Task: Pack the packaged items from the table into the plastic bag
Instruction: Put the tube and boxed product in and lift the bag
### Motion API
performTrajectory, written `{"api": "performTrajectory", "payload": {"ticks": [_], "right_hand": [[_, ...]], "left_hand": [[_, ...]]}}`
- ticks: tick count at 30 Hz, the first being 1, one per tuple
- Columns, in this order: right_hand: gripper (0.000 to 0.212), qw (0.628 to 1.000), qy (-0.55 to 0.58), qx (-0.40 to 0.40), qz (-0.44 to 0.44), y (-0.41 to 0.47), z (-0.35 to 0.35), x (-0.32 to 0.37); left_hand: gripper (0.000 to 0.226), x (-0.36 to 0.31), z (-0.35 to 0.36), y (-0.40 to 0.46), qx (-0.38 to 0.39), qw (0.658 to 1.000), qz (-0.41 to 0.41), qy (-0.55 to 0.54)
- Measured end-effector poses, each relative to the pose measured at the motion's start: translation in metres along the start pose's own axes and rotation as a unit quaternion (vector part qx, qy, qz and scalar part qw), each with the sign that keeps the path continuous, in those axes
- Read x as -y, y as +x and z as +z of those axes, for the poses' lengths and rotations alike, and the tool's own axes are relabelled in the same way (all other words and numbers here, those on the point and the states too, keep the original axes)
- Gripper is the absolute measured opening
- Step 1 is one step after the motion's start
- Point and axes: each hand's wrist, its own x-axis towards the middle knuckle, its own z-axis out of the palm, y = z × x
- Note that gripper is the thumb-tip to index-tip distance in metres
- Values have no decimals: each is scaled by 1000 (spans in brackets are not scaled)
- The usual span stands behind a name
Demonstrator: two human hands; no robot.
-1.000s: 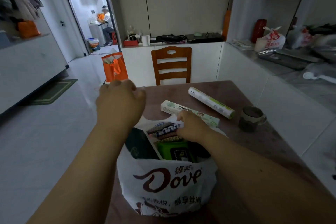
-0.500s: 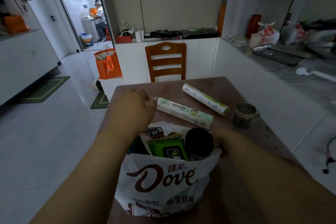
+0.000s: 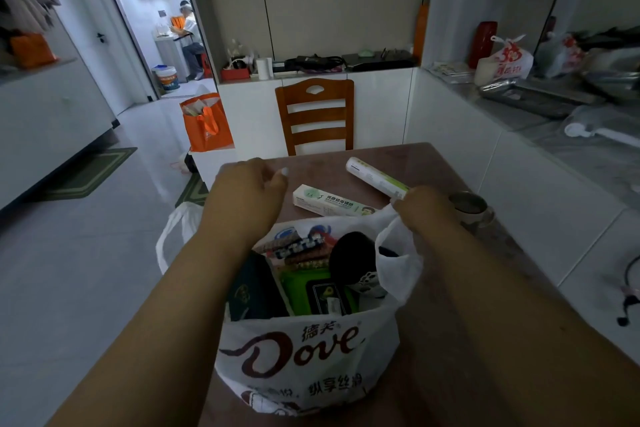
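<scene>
White plastic bag (image 3: pixel 304 350) with brown "Dove" lettering stands at the near edge of the brown table (image 3: pixel 485 253), mouth open upward. Inside it, packed upright and close together: a dark green packet (image 3: pixel 252 291) at the left, a bright green wipes pack (image 3: pixel 318 291) in the middle, a round black item (image 3: pixel 353 260) to the right, and several striped snack packets (image 3: pixel 294 248) behind them.

Left hand (image 3: pixel 246 198) is over the far left rim of the bag, fingers curled; whether it grips the plastic cannot be told, as the palm side is hidden. A bag handle (image 3: pixel 176 229) loops out loose to the left of that forearm. Right hand (image 3: pixel 422 208) is closed, pinching the right-hand handle of the bag and holding it raised.

Two packaged items lie on the table beyond the bag: a long white-and-green box (image 3: pixel 329 201), just behind the bag's rim, and a white-and-green roll (image 3: pixel 374 177), lying at an angle, its near end beside the right hand. A dark mug (image 3: pixel 471 208) stands to the right of that hand. A wooden chair (image 3: pixel 315 114) stands at the far end of the table.
</scene>
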Motion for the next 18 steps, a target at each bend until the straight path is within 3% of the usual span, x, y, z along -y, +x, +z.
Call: {"api": "performTrajectory", "payload": {"ticks": [4,8,13,15,18], "right_hand": [[61,997,-68,12,-17,-6,2,-2],[57,995,-85,45,-18,-9,-1,0],[64,996,56,62,12,9,-5,12],[65,995,77,66,2,21,-4,21],[59,996,59,57,-36,42,4,30]], "left_hand": [[44,-3,5,3,17,1000,6,24],[32,-15,14,11,89,996,-6,7],[38,-36,31,34,150,988,-16,-18],[40,-45,43,46,190,980,-38,-38],[48,-54,66,69,233,953,-134,-140]]}}
